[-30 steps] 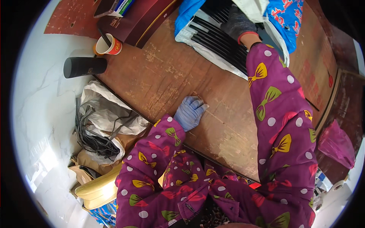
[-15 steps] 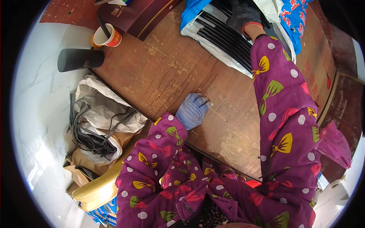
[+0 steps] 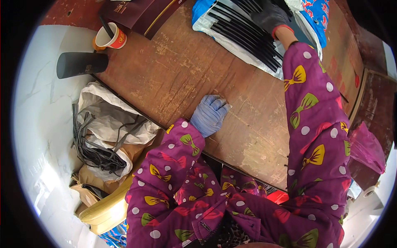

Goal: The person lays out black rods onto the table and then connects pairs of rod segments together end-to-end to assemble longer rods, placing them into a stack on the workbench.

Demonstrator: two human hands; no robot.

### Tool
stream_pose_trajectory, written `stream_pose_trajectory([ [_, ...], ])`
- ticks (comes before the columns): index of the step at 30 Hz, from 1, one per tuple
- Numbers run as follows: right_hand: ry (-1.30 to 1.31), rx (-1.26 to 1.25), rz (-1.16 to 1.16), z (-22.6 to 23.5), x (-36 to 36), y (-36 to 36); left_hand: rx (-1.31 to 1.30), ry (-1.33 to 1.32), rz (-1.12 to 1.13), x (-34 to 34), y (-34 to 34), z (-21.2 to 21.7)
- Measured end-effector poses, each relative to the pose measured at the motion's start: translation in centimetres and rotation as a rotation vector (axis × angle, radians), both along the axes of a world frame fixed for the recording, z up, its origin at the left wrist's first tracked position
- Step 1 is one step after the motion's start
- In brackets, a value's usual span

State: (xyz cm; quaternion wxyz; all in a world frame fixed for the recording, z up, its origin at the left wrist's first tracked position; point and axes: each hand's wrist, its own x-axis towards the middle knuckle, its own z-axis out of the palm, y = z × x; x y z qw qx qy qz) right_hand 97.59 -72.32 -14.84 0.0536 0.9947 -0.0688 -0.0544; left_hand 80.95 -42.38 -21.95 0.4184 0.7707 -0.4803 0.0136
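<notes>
Strips (image 3: 244,31) of black material are laid side by side on a white sheet (image 3: 231,45) at the far right of the worn wooden table (image 3: 165,78), and the right hand (image 3: 271,16), in a dark glove with a red cuff, is stretched out over their far end. Whether that hand is closed on a strip or only resting on the bundle cannot be told, since the fingers are cut off at the top of the picture. The left hand (image 3: 209,114), in a blue glove, is laid flat on the bare wood near the table's near edge, fingers loosely curled, nothing held.

Several risks can be judged from this. The reach is long and the body is leaned forward, so the bundle could be dragged askew if one strip is pulled from among the others. The sheet could be drawn along with it, and strips could be spilled toward the right edge. A paper cup (image 3: 109,38) with a stick in it is stood at the far left, beside a black cylinder (image 3: 80,64) overhanging the left edge; both are well apart from the hands, yet a jolt to the table could tip the cup.
</notes>
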Motion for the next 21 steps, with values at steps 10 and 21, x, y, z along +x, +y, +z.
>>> stream_pose_trajectory([
  [10,0.113,0.047,0.008,-0.5,1.4,0.2,-0.014,0.047,-0.007,-0.2,0.1,-0.4],
  [21,0.095,0.145,0.061,0.1,-5.9,3.4,0.035,-0.005,-0.008,-0.2,0.2,-0.2],
])
